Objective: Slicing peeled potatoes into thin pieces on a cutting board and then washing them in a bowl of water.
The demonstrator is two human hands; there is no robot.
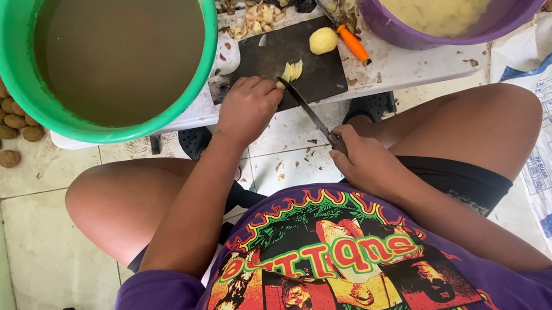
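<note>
The left hand (247, 107) presses the sliced potato (291, 71) onto the dark cutting board (298, 61) on the worktop (410, 65), its grip pinching the slices; the right hand (361, 162) is clenched around the knife (310, 113); wet, firm slices look slippery; the knife handle is hidden inside the fist.

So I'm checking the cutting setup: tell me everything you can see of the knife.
The knife has a long, narrow, dark blade that looks like metal. Its handle is hidden inside the right hand, which grips it. It slants up and left, tip resting on the dark cutting board beside pale potato slices that the left hand steadies.
</note>
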